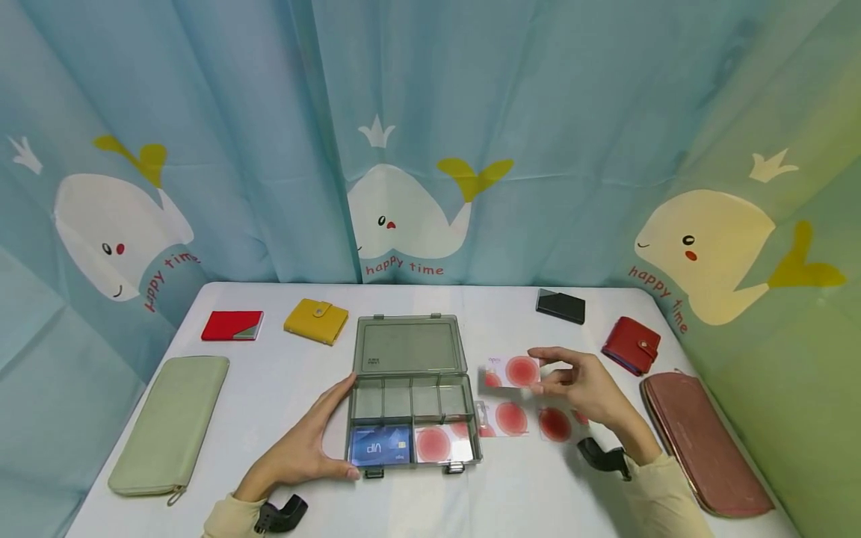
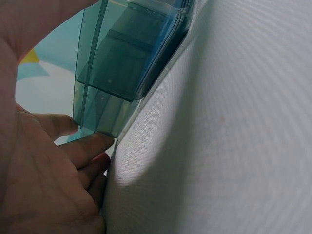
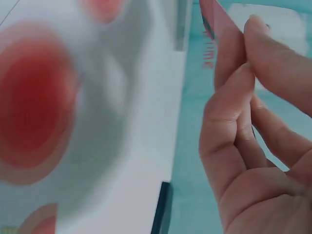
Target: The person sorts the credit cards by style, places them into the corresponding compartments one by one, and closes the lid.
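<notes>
A clear grey plastic compartment box [image 1: 417,403] lies with its lid [image 1: 410,347] raised on the table. My left hand [image 1: 306,441] grips its left side, thumb at the front corner and fingers by the hinge end; in the left wrist view the fingertips [image 2: 102,141] touch the box wall. In the front row, a blue VIP card [image 1: 380,446] lies on the left and a pink-and-white card [image 1: 440,444] on the right. Right of the box, my right hand [image 1: 581,381] pinches a white card with red circles [image 1: 511,371] between thumb and fingers, above the table.
More red-circle cards [image 1: 507,420] [image 1: 555,424] lie right of the box. A green wallet [image 1: 168,426], red card holder [image 1: 232,326] and yellow wallet [image 1: 316,321] are to the left. A black case [image 1: 561,306], red wallet [image 1: 631,345] and brown wallet [image 1: 706,444] sit to the right.
</notes>
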Demonstrator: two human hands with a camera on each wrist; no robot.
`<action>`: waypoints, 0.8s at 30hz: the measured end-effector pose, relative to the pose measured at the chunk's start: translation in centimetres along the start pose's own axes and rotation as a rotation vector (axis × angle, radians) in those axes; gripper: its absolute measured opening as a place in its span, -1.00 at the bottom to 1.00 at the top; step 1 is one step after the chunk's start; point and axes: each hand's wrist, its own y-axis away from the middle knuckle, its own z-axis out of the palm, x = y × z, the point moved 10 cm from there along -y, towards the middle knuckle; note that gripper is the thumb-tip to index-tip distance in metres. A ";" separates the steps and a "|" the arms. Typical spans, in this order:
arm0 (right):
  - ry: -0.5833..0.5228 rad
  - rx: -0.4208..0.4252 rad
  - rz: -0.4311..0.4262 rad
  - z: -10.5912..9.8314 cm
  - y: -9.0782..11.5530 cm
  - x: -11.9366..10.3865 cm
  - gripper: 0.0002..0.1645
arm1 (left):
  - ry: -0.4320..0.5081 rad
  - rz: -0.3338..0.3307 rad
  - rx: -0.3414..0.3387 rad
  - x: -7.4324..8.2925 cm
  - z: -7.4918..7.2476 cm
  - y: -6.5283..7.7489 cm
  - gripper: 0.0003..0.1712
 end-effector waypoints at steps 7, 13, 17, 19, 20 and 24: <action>-0.245 -0.122 -0.156 2.4 0.7 -2.8 -0.29 | 0.009 0.005 0.004 0.0 0.0 0.0 0.62; -0.326 -0.257 -0.184 6.9 1.4 -4.1 -0.31 | 0.009 0.005 0.004 0.0 0.0 0.0 0.62; -0.247 -0.270 -0.184 9.4 1.6 -4.1 -0.30 | 0.010 0.008 0.004 0.0 0.0 0.0 0.62; -0.194 -0.265 -0.186 10.4 1.7 -4.1 -0.30 | 0.008 0.009 0.005 0.0 0.0 0.0 0.62; -0.168 -0.262 -0.187 10.8 1.7 -4.1 -0.30 | 0.009 0.011 0.006 0.1 0.0 0.0 0.62; -0.096 -0.263 -0.190 12.0 1.7 -4.2 -0.33 | 0.005 0.018 0.008 0.1 0.0 0.0 0.62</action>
